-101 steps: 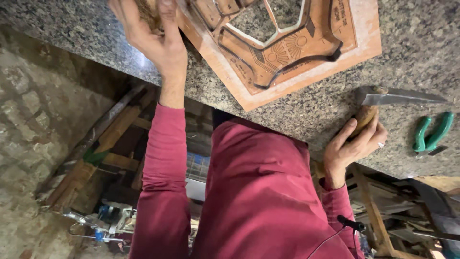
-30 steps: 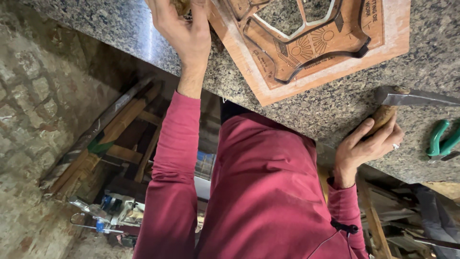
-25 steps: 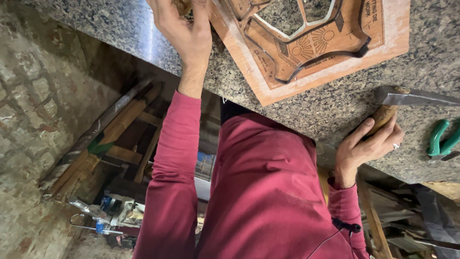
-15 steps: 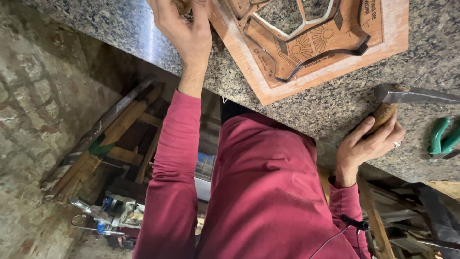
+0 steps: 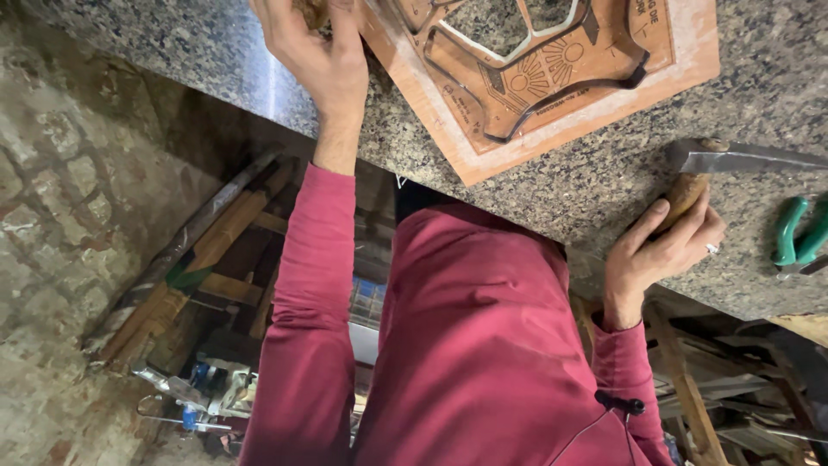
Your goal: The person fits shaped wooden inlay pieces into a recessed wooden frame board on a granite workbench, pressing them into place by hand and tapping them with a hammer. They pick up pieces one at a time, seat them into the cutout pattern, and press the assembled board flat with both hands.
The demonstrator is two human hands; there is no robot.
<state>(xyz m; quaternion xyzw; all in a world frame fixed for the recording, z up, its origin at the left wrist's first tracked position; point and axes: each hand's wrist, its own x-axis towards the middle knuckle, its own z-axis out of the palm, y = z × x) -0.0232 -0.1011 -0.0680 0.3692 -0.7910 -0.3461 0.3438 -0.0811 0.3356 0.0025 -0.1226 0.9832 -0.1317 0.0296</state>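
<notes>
Left hand (image 5: 315,60): fingers flat on desk (image 5: 759,78) beside wooden board (image 5: 552,78), small item underneath unclear.
Right hand (image 5: 664,250): fingers wrapped round hammer handle (image 5: 684,197).
Nearby: green pliers (image 5: 798,235).

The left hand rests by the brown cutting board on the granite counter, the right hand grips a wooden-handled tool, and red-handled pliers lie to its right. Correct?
Not quite: the pliers have green handles, not red, as the head view shows. The rest holds: the left hand rests by the brown cutting board on the granite counter, and the right hand grips a wooden-handled tool.
</notes>
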